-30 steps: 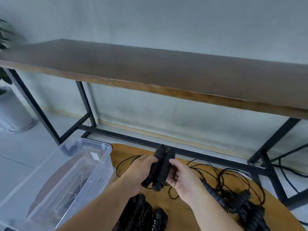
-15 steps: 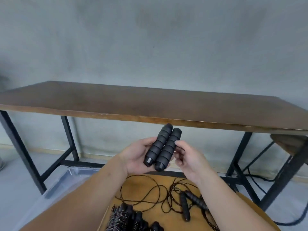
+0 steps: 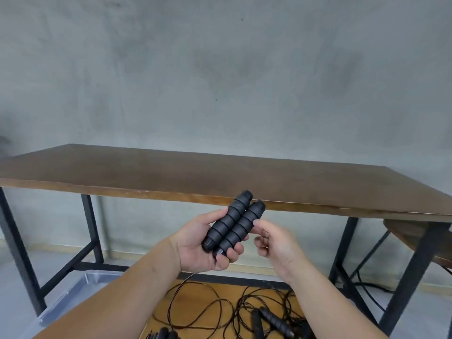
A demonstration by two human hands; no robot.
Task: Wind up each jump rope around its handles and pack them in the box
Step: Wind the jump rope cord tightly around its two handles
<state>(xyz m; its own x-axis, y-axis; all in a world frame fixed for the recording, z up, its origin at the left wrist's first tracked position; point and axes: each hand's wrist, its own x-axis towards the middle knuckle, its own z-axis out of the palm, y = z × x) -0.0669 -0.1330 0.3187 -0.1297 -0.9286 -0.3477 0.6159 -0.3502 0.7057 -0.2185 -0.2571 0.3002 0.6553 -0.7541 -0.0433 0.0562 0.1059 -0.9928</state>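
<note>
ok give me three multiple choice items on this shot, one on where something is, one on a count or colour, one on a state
1. Where does the clear plastic box sit?
A. low at the left, on the floor
B. on the long wooden table
C. in the right hand

2. How many black handles does the left hand hold?
A. one
B. two
C. four

3. What state is the right hand in?
A. gripping both handles
B. flat on the table
C. loosely curled beside the handles, holding nothing

Answers:
1 A, its corner shows beside the left forearm, below the table.
2 B, two ribbed handles lie side by side in the palm.
3 C, a gap shows between its fingers and the handles.
</note>
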